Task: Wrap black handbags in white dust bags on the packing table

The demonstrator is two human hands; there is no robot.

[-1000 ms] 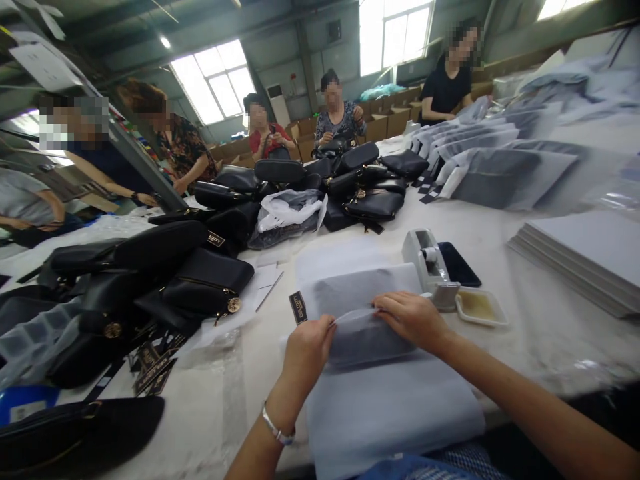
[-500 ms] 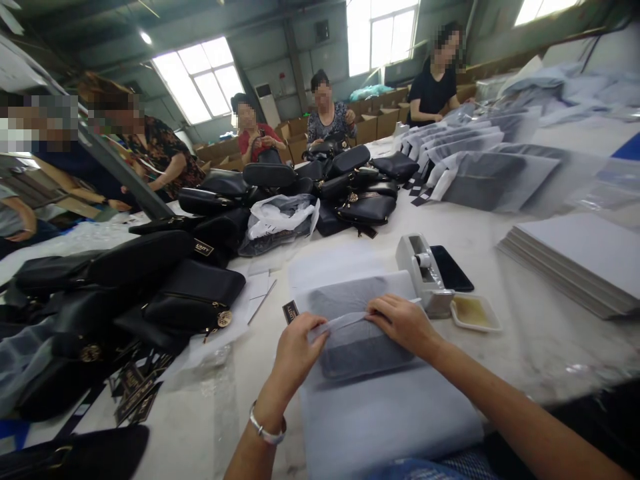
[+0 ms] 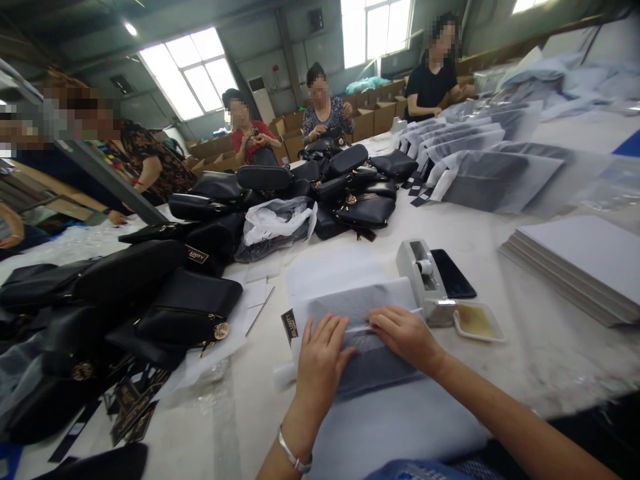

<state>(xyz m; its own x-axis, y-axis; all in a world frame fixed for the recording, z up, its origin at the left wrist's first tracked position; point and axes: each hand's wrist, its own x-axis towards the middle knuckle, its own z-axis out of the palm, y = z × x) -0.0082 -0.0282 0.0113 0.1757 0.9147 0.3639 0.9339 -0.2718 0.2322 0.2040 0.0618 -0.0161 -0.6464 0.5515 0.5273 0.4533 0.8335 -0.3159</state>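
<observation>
A dark flat bag lies wrapped in thin white tissue paper (image 3: 370,343), its dark shape showing through the sheet. My left hand (image 3: 324,353) rests flat on the left part of the wrap, fingers stretched out. On the right, my right hand (image 3: 405,333) has its fingertips pressed together on the folded edge of the paper. A black hang tag (image 3: 289,325) with gold lettering pokes out at the upper left of the wrap. More white sheet (image 3: 395,427) spreads below, towards my body.
A grey tape dispenser (image 3: 423,277), a black phone (image 3: 454,273) and a dish with a yellowish pad (image 3: 477,321) stand to the right. Beyond lies a stack of grey boards (image 3: 575,260). Black handbags (image 3: 190,307) crowd the left; wrapped bags (image 3: 495,173) line the back right. Several people work around the table.
My left hand has let go of the paper's edge and flattened onto the wrap, slightly to the right. The fold now lies down. My right hand stays at the edge.
</observation>
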